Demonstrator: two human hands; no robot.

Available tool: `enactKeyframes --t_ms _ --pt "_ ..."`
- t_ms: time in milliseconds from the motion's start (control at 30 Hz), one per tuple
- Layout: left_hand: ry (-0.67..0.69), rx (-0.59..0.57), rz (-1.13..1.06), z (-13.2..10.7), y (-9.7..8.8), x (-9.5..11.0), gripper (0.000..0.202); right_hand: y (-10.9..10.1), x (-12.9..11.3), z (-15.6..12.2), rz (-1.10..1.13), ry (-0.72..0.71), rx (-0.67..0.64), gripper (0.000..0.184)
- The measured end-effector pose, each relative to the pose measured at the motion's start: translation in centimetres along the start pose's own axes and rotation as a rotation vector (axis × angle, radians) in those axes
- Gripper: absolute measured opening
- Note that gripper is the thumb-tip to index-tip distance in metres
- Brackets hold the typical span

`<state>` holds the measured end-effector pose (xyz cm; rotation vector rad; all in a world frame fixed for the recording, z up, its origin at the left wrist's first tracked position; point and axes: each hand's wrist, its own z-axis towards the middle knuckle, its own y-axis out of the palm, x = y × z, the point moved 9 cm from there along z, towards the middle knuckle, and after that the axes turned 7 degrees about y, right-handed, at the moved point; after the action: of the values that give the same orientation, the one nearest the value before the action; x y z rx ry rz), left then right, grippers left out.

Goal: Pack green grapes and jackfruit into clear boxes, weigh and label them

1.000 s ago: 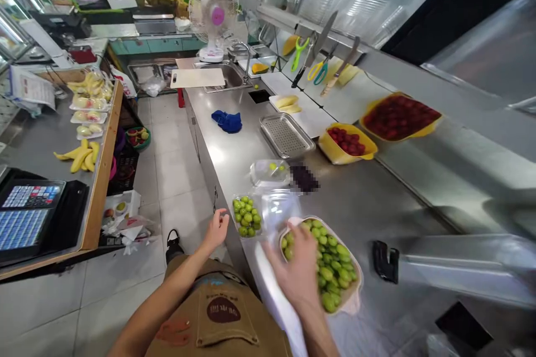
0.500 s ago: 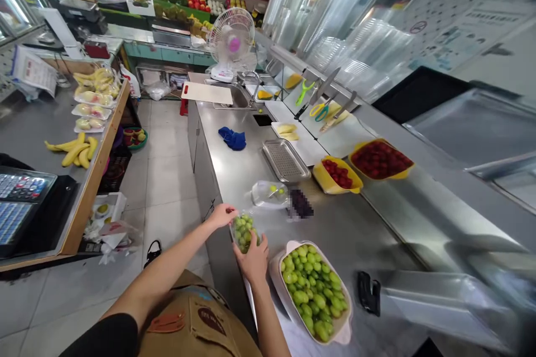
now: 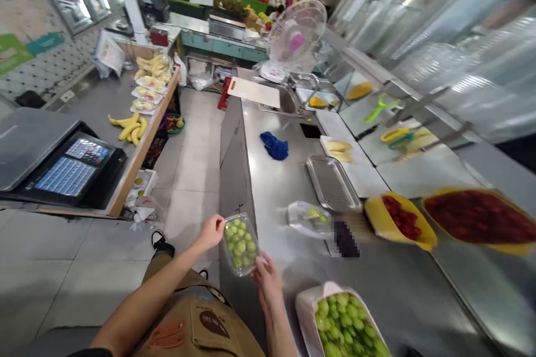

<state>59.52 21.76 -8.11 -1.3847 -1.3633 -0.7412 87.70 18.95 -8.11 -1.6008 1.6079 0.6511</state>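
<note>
- Left hand [image 3: 210, 233]: fingers together, clamped on the edge of a clear plastic punnet [image 3: 251, 228] of green grapes [image 3: 240, 246].
- Right hand [image 3: 268, 284]: fingers [image 3: 260, 273] slightly apart, tips just beside the punnet's lower corner; contact cannot be told.
- Punnet: between both hands, above the steel counter [image 3: 276, 189].
- Beyond the fingers: second clear punnet [image 3: 309, 219].
- Right of the right fingers: white dish [image 3: 304, 301] heaped with loose grapes [image 3: 345, 323].

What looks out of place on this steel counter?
A single small green fruit lies loose on the steel counter near the sink, away from the filled tray, so it looks dropped.
</note>
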Motion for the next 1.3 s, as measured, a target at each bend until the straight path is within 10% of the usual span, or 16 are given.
enactKeyframes --t_ms 267,433,767,933,1067,1200,1300 --pt "-0.048 0.137 -0.771 -4.8 -18.7 -4.8 0.055 23.4 -9.2 -2.4 -0.308 0.01 -0.654 0.043" --pt "-0.08 0.427 -0.864 -3.9 -29.5 -7.4 0.071 38.3 -14.0 -5.3 -0.477 -0.159 -0.712 0.058" --pt "-0.09 1.015 -0.724 -8.9 -47.1 -11.8 0.067 59.0 -12.0 -11.5 -0.604 -0.014 -1.3 0.048" --pt "-0.208 1.354 -0.636 -9.3 -52.7 -14.4 0.051 71.8 -12.7 -10.6 -0.572 0.003 -1.466 0.051" --pt "-0.378 1.605 -0.54 -9.6 -52.7 -16.3 0.039 85.6 -14.6 -10.0 -0.518 -0.055 -1.566 0.056" --pt "-0.532 1.459 -0.247 -4.6 -50.7 -15.7 0.039 95.9 -13.6 -9.5 -0.537 -0.057 -1.632 0.05" --pt "-0.605 1.233 0.134 1.9 -50.9 -14.6 0.055 98.6 -11.8 -6.1 -0.587 -0.138 -1.582 0.046"
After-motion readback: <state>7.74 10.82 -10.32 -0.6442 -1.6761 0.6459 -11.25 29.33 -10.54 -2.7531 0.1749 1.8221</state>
